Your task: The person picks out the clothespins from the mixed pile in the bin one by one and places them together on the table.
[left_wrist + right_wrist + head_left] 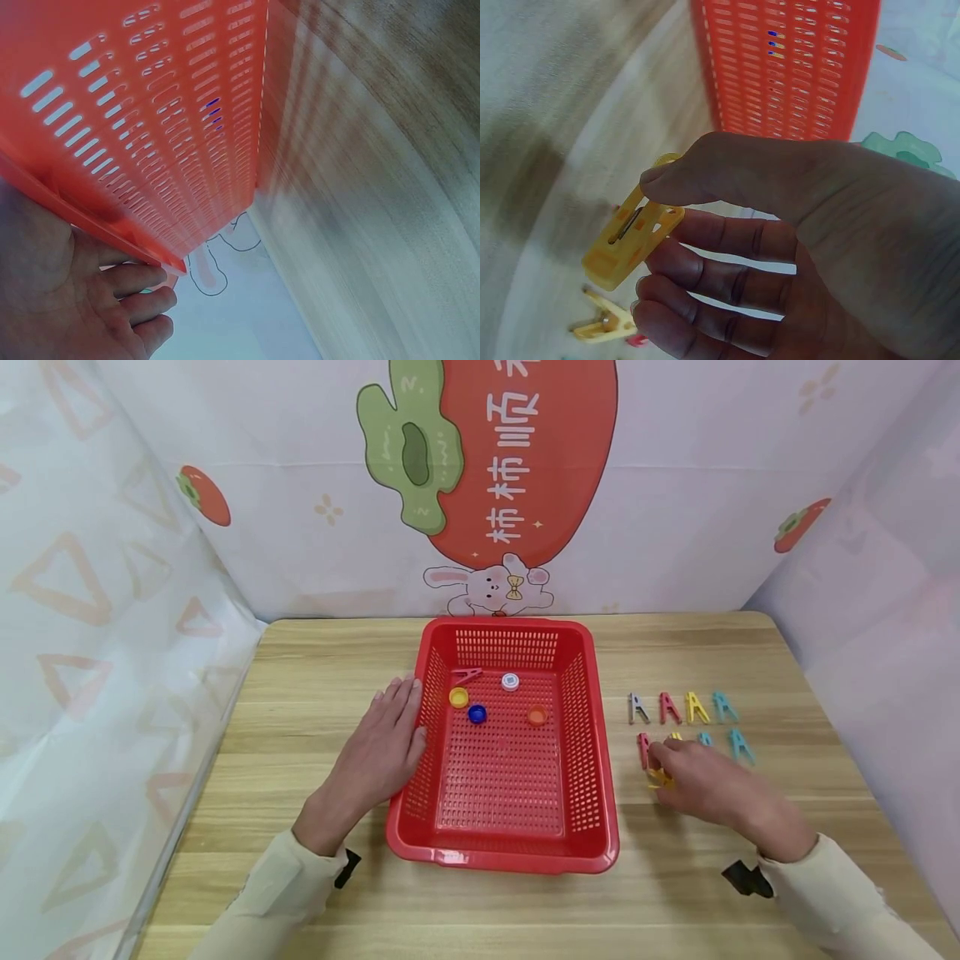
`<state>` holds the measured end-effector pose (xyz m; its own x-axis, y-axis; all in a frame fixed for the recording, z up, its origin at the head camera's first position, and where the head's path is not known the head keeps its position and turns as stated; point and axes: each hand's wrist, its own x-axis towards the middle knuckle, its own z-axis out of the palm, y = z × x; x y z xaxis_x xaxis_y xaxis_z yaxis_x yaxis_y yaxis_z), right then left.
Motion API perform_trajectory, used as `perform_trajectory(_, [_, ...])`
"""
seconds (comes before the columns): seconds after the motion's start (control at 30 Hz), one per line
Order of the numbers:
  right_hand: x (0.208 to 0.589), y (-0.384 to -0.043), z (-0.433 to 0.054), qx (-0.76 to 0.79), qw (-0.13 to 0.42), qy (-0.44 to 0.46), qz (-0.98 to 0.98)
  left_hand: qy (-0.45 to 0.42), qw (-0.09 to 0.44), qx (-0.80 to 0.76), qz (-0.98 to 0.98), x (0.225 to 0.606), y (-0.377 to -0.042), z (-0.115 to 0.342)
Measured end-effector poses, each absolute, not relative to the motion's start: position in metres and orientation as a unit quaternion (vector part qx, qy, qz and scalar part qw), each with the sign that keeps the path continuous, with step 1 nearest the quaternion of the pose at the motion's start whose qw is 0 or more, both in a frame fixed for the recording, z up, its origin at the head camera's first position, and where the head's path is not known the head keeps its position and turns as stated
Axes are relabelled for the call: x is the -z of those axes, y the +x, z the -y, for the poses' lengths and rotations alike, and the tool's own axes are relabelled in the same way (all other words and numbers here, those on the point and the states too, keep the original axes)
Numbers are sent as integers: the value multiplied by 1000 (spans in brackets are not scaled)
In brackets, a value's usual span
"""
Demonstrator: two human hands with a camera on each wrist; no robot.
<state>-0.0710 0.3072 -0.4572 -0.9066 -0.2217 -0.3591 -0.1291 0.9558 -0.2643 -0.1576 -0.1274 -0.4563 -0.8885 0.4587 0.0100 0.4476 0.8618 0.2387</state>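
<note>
In the head view my left hand [378, 747] rests along the left rim of a red plastic basket [502, 862], its fingers fairly straight. The left wrist view has that hand [82, 292] against the outside of the rim. To the basket's right, my right hand [701, 781] pinches a yellow clothespin [634, 232] between thumb and fingers, low above the table. Around it lie a red clothespin [643, 749], partly covered yellow and blue ones, and a light blue clothespin [741, 746]. Behind these stand grey [638, 708], red [669, 707], yellow [697, 708] and light blue [724, 707] clothespins in a row.
Inside the basket are a red clothespin [468, 676], a white cap [510, 682], a yellow cap [459, 697], a blue cap [477, 714] and an orange cap [537, 716]. The wooden table [330, 693] ends at a printed cloth backdrop [315, 560].
</note>
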Motion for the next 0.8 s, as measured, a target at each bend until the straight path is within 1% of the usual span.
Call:
perform_trajectory(0.2, [471, -68, -307, 111, 198, -81, -970, 235, 23, -120, -964, 457, -158, 127])
perform_trajectory(0.47, [480, -63, -306, 91, 173, -97, -976, 233, 25, -121, -965, 457, -157, 127])
perform_trajectory(0.67, [483, -62, -304, 92, 189, -80, -974, 234, 24, -121, -965, 457, -158, 127])
perform_trajectory(0.8, [484, -61, -303, 89, 183, -87, -975, 232, 28, -119, -965, 457, -158, 127])
